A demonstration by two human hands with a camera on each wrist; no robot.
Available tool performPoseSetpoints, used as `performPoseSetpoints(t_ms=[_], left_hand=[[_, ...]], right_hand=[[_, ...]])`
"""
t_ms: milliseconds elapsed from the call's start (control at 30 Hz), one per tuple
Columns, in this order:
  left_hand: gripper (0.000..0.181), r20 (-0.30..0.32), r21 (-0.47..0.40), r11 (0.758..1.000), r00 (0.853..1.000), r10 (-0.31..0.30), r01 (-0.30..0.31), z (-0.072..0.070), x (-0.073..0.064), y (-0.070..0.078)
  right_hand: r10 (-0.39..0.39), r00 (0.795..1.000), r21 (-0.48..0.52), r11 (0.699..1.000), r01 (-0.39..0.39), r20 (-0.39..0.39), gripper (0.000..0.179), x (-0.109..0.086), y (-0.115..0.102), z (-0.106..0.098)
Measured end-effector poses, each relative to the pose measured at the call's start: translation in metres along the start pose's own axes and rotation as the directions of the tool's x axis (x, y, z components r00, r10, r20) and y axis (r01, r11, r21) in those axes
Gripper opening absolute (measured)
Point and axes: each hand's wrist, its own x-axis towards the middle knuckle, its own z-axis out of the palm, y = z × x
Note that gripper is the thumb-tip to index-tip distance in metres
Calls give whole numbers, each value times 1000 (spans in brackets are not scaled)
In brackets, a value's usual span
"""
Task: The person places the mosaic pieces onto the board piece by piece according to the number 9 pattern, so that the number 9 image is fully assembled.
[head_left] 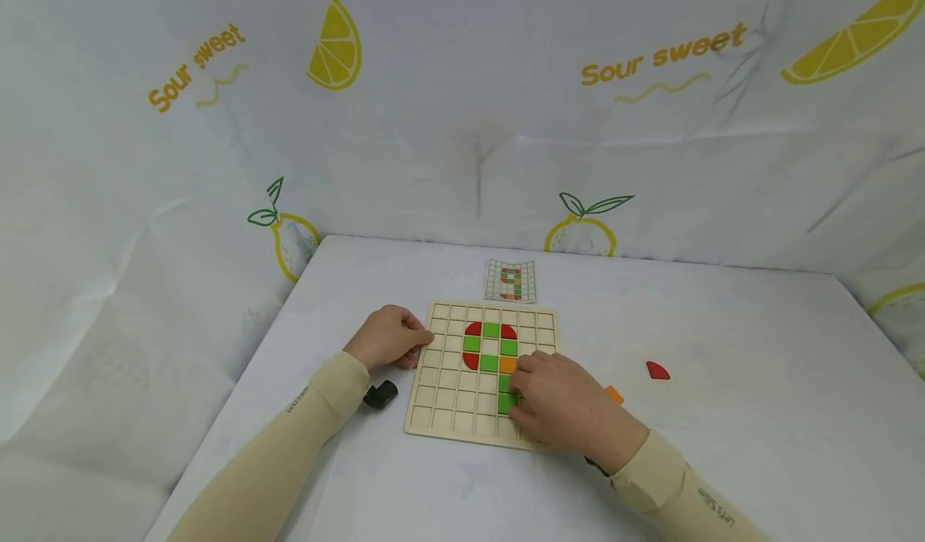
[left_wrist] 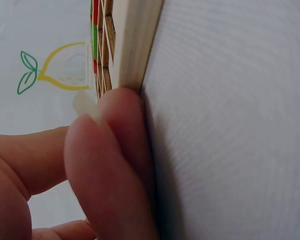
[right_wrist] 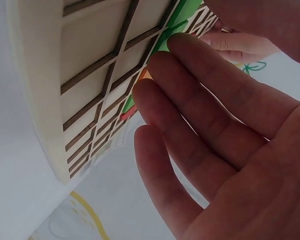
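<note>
A wooden grid board [head_left: 448, 401] lies flat, carrying several red, green and orange tiles. My left hand [head_left: 390, 337] holds the board's left edge; in the left wrist view, fingertips [left_wrist: 122, 102] touch its side. Above the board's right half is my right hand [head_left: 560, 401], fingers fairly straight and tips beside two green tiles [head_left: 507, 404] below an orange square [head_left: 509, 364]. In the right wrist view its fingertips [right_wrist: 160, 62] reach a green tile [right_wrist: 162, 37]. Whether they touch it is hard to tell, and the thumb tip is hidden.
Behind the board lies a pattern card [head_left: 511, 280] with a similar coloured figure. A red quarter-round tile [head_left: 658, 370] sits to the right, and an orange piece [head_left: 614, 394] shows partly behind my right hand. A black object [head_left: 381, 395] is beside my left wrist.
</note>
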Motion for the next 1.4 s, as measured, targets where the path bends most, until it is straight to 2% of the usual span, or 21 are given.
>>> performPoseSetpoints(t_ms=[100,233,433,600,733,867,1200,1400], left_hand=[[20,2,6,1000,1000,-1,1,1,0,2],[21,6,8,1000,1000,-2,2,3,1,3],[22,3,14,1000,1000,-2,2,2,2,1],[23,3,19,1000,1000,-4,4,1,1,-1],[23,0,19,1000,1000,-1,1,0,2,-3],[24,7,25,1000,1000,0,0,-1,4,-5],[24,13,34,999,1000,-1,0,1,8,-8],[24,16,35,999,1000,15,-15,1,8,-6]], right_hand=[[26,1000,7,1000,-26,4,11,-3,8,-3],[116,993,21,993,-116,24,16,-11,26,-10],[226,973,43,973,-228,43,18,-36,70,-23],[258,966,47,965,-259,28,19,-63,112,-24],[252,968,38,967,-252,10,20,-78,134,-22],[255,967,32,966,-256,27,16,-86,146,-18],[329,942,-6,944,-329,66,20,-105,160,-17],[341,939,6,940,-342,52,18,-121,170,-14]])
